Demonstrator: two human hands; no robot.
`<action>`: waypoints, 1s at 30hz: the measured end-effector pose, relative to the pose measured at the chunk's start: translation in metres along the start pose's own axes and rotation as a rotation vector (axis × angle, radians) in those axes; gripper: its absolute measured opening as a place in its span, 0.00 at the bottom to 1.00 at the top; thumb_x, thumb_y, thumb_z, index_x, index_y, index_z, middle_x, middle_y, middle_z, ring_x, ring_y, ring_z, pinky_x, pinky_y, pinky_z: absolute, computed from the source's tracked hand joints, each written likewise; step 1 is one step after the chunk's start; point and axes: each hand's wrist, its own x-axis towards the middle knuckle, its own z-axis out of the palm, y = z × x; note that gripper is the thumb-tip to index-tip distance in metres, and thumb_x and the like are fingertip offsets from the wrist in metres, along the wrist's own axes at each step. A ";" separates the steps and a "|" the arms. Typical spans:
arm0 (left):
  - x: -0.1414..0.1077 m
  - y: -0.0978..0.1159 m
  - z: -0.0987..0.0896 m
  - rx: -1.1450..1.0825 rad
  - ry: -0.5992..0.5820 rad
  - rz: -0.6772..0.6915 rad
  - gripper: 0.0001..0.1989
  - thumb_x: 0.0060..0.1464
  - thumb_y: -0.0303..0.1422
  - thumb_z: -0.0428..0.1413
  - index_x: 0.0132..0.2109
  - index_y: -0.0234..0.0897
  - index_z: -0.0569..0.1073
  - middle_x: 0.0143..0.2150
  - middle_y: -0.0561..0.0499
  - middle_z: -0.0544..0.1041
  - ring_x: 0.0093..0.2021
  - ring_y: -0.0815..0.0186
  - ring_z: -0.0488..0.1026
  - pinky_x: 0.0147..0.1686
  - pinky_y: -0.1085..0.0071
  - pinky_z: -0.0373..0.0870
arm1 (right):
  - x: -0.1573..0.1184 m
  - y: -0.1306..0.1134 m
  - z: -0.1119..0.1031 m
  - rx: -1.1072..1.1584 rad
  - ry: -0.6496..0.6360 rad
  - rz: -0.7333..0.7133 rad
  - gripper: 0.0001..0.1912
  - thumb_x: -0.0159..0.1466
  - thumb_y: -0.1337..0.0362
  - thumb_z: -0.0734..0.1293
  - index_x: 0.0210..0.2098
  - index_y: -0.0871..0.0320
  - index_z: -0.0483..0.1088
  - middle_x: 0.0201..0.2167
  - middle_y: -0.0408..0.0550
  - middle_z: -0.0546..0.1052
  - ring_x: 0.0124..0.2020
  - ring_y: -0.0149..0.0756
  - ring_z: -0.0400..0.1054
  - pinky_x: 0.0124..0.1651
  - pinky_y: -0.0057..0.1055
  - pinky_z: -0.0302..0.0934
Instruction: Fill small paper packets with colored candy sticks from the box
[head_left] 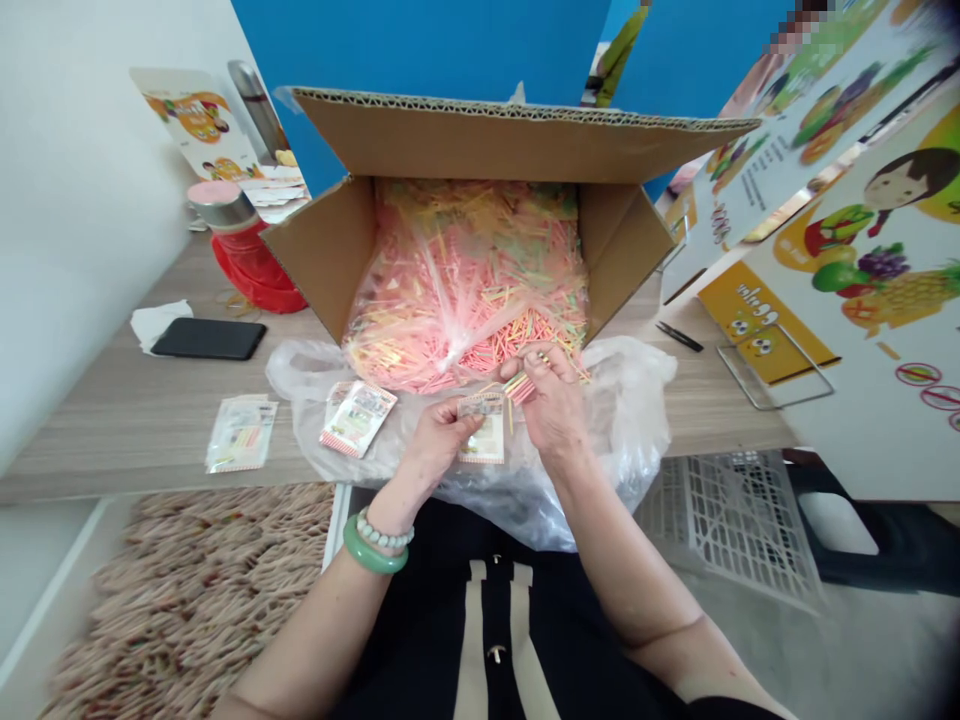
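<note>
My left hand (442,435) pinches the upper left part of a small clear packet (487,440) with a striped edge. Close on its right, my right hand (553,400) holds a small bunch of thin coloured sticks (519,387), pink and yellow, between thumb and fingers. Behind both hands, a large clear bag (450,300) full of such sticks lies in an open cardboard box (480,145). A stack of packets (358,418) rests on a crumpled plastic sheet (626,400) left of my left hand. Further left, more packets (241,434) lie on the table (165,400).
A black phone (210,339), a white tissue and a flask (225,210) in a red bag are at the left. Small black scissors or tweezers (679,337) lie at the right, near printed cartons (870,250). A white plastic crate (742,520) stands below the table's right side.
</note>
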 end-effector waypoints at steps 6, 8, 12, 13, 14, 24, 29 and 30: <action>0.001 0.005 -0.002 0.079 0.033 0.012 0.14 0.42 0.40 0.70 0.29 0.35 0.77 0.25 0.56 0.74 0.25 0.70 0.67 0.27 0.73 0.65 | 0.000 0.003 -0.003 -0.018 0.002 -0.028 0.05 0.65 0.58 0.66 0.35 0.52 0.67 0.26 0.38 0.76 0.32 0.36 0.74 0.44 0.37 0.67; 0.000 0.006 -0.002 0.102 0.057 0.023 0.15 0.40 0.39 0.70 0.27 0.35 0.75 0.24 0.57 0.71 0.24 0.71 0.65 0.26 0.74 0.63 | 0.001 0.000 -0.003 -0.031 0.002 -0.038 0.06 0.65 0.57 0.66 0.35 0.51 0.67 0.25 0.38 0.76 0.32 0.36 0.74 0.44 0.37 0.67; -0.001 0.009 -0.002 0.290 0.031 0.102 0.16 0.43 0.39 0.67 0.21 0.36 0.69 0.22 0.57 0.65 0.23 0.72 0.63 0.24 0.75 0.61 | 0.001 -0.006 0.005 -0.052 0.011 -0.074 0.08 0.66 0.55 0.66 0.36 0.51 0.66 0.24 0.38 0.75 0.33 0.37 0.74 0.45 0.39 0.68; -0.001 0.009 -0.002 0.336 0.021 0.110 0.16 0.43 0.39 0.66 0.21 0.36 0.70 0.22 0.56 0.65 0.23 0.72 0.63 0.23 0.74 0.61 | 0.001 -0.006 0.007 -0.056 0.005 -0.081 0.08 0.66 0.55 0.66 0.37 0.51 0.66 0.25 0.38 0.75 0.33 0.37 0.74 0.46 0.39 0.68; -0.002 0.010 -0.002 0.368 0.019 0.105 0.15 0.43 0.38 0.65 0.21 0.36 0.70 0.23 0.56 0.66 0.23 0.71 0.64 0.22 0.74 0.61 | 0.000 -0.006 0.009 -0.054 -0.006 -0.088 0.07 0.67 0.55 0.66 0.37 0.51 0.66 0.25 0.38 0.76 0.33 0.37 0.75 0.46 0.40 0.68; -0.008 0.015 0.000 0.356 0.022 -0.120 0.19 0.43 0.38 0.66 0.21 0.40 0.63 0.13 0.60 0.62 0.12 0.74 0.57 0.14 0.76 0.53 | -0.005 0.004 0.019 -0.125 -0.082 -0.117 0.09 0.69 0.53 0.66 0.37 0.51 0.68 0.28 0.39 0.77 0.37 0.37 0.74 0.53 0.41 0.65; -0.009 0.021 0.003 0.290 -0.010 -0.144 0.17 0.41 0.39 0.68 0.22 0.38 0.67 0.13 0.60 0.64 0.12 0.74 0.59 0.13 0.77 0.56 | -0.009 0.006 0.018 -0.232 -0.103 -0.112 0.11 0.68 0.50 0.66 0.37 0.50 0.68 0.30 0.40 0.78 0.40 0.39 0.74 0.53 0.42 0.65; -0.009 0.022 0.004 0.269 -0.018 -0.150 0.18 0.40 0.40 0.69 0.23 0.38 0.67 0.14 0.60 0.64 0.13 0.73 0.60 0.13 0.76 0.58 | -0.010 0.007 0.018 -0.241 -0.111 -0.102 0.11 0.68 0.51 0.66 0.37 0.50 0.68 0.30 0.40 0.78 0.40 0.39 0.74 0.53 0.42 0.65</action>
